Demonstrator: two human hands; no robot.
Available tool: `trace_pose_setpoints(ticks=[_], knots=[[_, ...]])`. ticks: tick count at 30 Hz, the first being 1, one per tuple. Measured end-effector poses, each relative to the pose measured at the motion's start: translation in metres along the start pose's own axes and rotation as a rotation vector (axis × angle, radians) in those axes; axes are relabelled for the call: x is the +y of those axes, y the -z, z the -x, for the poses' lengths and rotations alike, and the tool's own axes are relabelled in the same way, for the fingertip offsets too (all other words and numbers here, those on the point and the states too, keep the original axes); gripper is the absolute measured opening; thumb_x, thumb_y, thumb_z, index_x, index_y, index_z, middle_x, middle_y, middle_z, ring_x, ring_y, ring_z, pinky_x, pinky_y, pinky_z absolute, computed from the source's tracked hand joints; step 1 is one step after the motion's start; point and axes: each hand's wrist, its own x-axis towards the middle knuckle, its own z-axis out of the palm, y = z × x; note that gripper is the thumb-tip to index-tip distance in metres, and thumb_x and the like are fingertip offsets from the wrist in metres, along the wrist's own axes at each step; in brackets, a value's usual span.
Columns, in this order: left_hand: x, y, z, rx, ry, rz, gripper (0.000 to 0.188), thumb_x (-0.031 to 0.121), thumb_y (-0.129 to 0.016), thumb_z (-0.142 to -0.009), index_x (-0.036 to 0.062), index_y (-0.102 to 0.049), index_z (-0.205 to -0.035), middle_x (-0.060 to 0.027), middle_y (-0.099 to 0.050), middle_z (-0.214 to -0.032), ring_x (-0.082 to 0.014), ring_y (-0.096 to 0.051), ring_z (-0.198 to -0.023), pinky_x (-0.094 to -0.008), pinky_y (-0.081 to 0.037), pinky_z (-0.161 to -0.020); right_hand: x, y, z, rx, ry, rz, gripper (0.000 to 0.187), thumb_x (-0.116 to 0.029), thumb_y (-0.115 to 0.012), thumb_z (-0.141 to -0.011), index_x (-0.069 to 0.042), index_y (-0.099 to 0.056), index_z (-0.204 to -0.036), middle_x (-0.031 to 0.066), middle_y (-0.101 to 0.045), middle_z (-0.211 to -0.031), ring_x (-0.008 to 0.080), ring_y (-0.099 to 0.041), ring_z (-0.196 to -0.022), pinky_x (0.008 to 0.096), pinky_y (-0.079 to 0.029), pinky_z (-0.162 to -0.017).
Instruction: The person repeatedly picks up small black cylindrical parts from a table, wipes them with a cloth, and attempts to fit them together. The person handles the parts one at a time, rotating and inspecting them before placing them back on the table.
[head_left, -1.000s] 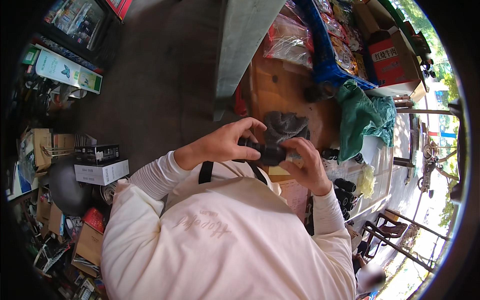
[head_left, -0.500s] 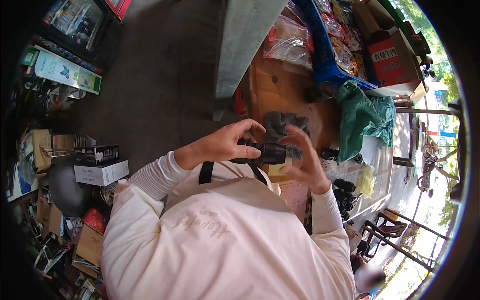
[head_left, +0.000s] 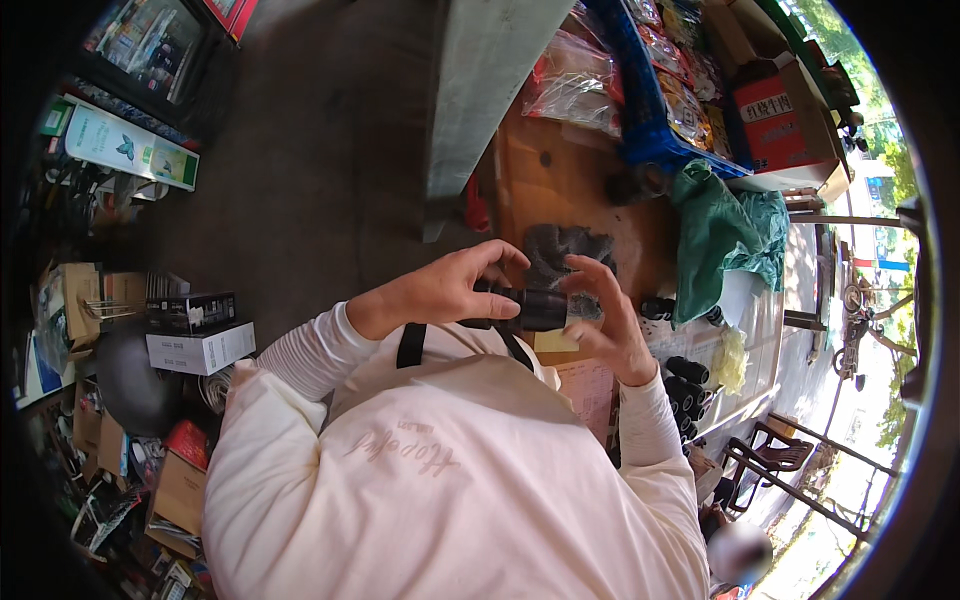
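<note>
My left hand (head_left: 445, 290) and my right hand (head_left: 605, 320) hold a short black cylinder (head_left: 530, 308) between them, level and close to my chest. The left fingers wrap its left end; the right fingers pinch its right end. Just beyond it, a dark grey scrubbing cloth (head_left: 560, 255) lies on the wooden table (head_left: 545, 180). My cream sleeves and apron fill the lower part of the view.
A green cloth (head_left: 720, 235) lies at the table's right, with several black cylinders (head_left: 685, 370) near it. A blue crate (head_left: 650, 130) of packets and a cardboard box (head_left: 780, 120) stand behind. Boxes (head_left: 195, 335) crowd the floor on the left. A grey post (head_left: 480, 90) rises beside the table.
The black cylinder has turned level between my hands and my right fingers have shifted along its right end. The hands stay in the same place.
</note>
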Motion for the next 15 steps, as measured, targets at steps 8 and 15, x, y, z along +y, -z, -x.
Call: trace_pose_setpoints(ticks=[8, 15], knots=[[0.002, -0.001, 0.0, -0.019, -0.028, -0.026, 0.056, 0.016, -0.071, -0.088, 0.0036, -0.043, -0.135, -0.0087, -0.063, -0.104, -0.0123, -0.057, -0.099, -0.0277, -0.045, -0.088, -0.004, 0.0, 0.0, -0.044, -0.04, -0.122, 0.029, -0.028, -0.068, -0.086, -0.002, -0.063, -0.097, 0.0113, -0.062, -0.083, 0.0261, -0.059, -0.088, 0.0351, -0.044, -0.079], [0.002, 0.002, 0.0, -0.017, 0.034, 0.217, 0.051, 0.017, -0.069, -0.091, 0.0004, -0.044, -0.132, -0.0093, -0.062, -0.112, -0.0142, -0.056, -0.104, -0.0287, -0.043, -0.094, 0.007, 0.02, 0.0, -0.2, -0.266, -0.152, 0.047, -0.024, -0.074, -0.08, -0.002, -0.057, -0.118, 0.0115, -0.064, -0.1, 0.0282, -0.06, -0.092, 0.0375, -0.045, -0.087]])
